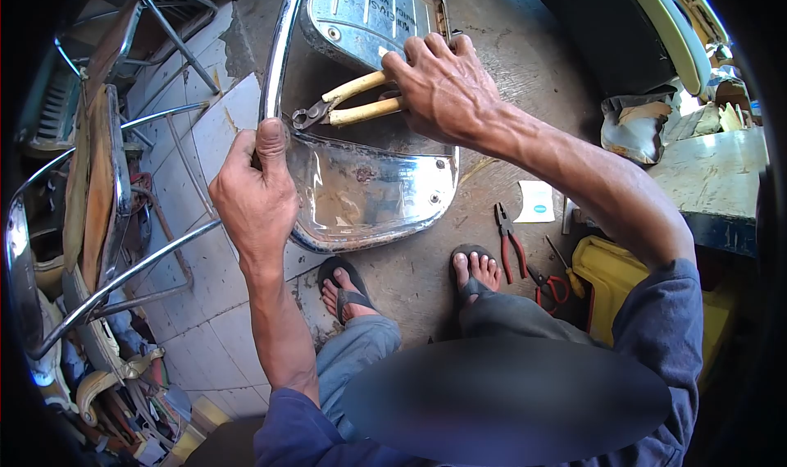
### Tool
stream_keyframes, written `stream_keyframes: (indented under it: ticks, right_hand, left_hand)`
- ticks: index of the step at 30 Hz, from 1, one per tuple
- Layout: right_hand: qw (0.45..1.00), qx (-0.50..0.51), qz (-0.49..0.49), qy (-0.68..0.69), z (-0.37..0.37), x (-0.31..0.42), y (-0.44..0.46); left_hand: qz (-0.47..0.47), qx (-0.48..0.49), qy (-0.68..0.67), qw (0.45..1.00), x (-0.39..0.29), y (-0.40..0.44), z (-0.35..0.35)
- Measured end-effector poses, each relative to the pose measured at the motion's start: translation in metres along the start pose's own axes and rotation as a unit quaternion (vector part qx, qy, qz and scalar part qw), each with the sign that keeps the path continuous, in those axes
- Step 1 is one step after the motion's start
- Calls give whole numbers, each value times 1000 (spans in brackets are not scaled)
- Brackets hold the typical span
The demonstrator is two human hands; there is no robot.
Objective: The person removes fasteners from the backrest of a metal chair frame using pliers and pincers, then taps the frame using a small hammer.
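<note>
My left hand (258,192) is closed around the chrome tube of a metal chair frame (281,53), thumb resting on top. In my right hand (447,90) are pincers with yellow handles (361,113); the fingers wrap round the grips. The pincers' jaws are at the inner side of the frame, close to my left thumb; I cannot tell what is between them. A shiny, worn metal panel (369,190) fills the near end of the frame. Farther off, another metal panel (379,12) carries handwritten letters.
Red-handled pliers (512,250), red-handled scissors (551,291) and a screwdriver (564,262) lie on the floor by my right foot. A yellow crate (602,262) and a worn bench (717,176) stand at right. Metal chair frames (152,258) and scraps crowd the left.
</note>
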State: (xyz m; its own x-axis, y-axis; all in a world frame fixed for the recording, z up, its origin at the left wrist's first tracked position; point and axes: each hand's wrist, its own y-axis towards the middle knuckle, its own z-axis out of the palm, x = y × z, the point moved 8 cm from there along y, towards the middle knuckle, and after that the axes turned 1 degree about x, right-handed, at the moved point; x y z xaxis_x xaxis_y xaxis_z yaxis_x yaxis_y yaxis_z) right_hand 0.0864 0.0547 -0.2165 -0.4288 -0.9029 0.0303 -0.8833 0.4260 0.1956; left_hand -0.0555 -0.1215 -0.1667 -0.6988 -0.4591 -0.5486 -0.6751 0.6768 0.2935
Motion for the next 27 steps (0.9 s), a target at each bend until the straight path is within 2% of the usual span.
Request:
stream_keyframes:
  ticks: [16,22,27]
  right_hand:
    - [999,-36,-24,-21,6,7,0]
    - [998,-49,-29,-38,6,7,-2]
    - [998,-35,-26,-52,14,8,-1]
  left_hand:
    - [-2,2,3,1000,2,0,-1]
    - [-22,35,22,999,4,0,2]
    - [3,3,2,1000,-3,0,-1]
